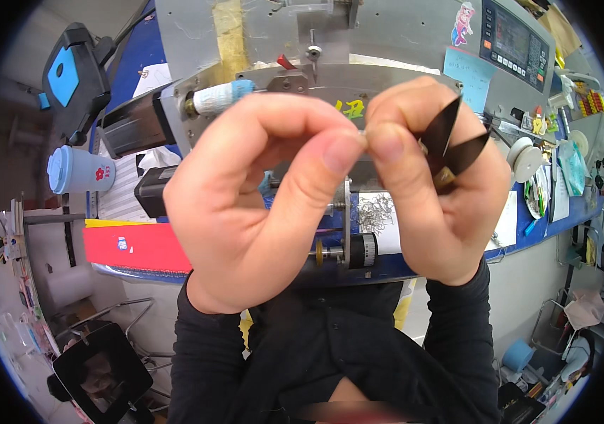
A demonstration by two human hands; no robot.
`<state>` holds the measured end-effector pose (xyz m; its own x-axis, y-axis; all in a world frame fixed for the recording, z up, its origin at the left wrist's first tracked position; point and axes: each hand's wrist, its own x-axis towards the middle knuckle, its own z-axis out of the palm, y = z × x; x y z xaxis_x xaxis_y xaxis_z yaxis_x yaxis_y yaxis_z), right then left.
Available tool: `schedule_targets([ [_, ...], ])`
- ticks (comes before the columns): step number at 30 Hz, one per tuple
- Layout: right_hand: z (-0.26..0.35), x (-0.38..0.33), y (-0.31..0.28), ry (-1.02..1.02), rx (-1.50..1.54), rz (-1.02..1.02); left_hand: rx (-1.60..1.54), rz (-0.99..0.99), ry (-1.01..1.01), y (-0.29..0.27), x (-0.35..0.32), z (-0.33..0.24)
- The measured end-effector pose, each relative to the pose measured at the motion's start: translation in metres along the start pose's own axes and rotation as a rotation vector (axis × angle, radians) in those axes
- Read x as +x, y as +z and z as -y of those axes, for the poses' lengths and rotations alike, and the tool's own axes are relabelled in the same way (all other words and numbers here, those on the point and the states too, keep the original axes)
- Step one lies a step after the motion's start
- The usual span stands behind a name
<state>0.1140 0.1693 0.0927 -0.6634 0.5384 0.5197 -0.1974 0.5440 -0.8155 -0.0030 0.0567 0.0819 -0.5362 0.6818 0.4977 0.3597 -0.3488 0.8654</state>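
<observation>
My left hand (245, 205) and my right hand (433, 205) are raised over the work table, their thumb and finger tips meeting. Both pinch at the same spot, where a tiny pale bit shows; it is too small to name. Tucked in the curled fingers of my right hand are thread snips (443, 131), two dark pointed blades spread apart and pointing up and to the right. Their handle part is mostly hidden. Below the hands, a heap of small metal wire pieces (377, 213) lies on a white sheet (391, 244).
Behind the hands stands a grey metal machine (415, 42) with a control panel (515, 44) at the far right. A blue lidded cup (79, 169) and a red sheet (154, 247) are on the left. White spools (524, 160) and a tray of tools (537, 192) sit on the right.
</observation>
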Motion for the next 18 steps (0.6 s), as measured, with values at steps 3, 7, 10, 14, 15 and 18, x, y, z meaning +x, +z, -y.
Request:
schedule_targets([
  [3,0.001,-0.01,-0.005,0.013,0.055,0.05,0.071,0.035,0.146,0.001,-0.005,0.003],
  [7,-0.013,-0.033,-0.007,-0.018,0.117,0.057,0.24,-0.018,0.227,0.005,-0.025,0.003],
  [10,-0.014,-0.076,-0.014,-0.222,-0.208,-0.111,0.187,-0.14,0.098,0.015,-0.045,-0.004],
  [14,-0.052,-0.135,-0.049,-0.214,-0.63,-0.109,0.031,-0.172,-0.115,0.021,-0.065,-0.015],
  [15,-0.064,-0.148,-0.064,-0.081,-0.741,-0.138,0.024,-0.16,-0.127,0.022,-0.068,-0.015],
  [18,-0.093,-0.181,-0.119,0.197,-0.958,-0.23,0.0,-0.157,-0.182,0.023,-0.077,-0.015],
])
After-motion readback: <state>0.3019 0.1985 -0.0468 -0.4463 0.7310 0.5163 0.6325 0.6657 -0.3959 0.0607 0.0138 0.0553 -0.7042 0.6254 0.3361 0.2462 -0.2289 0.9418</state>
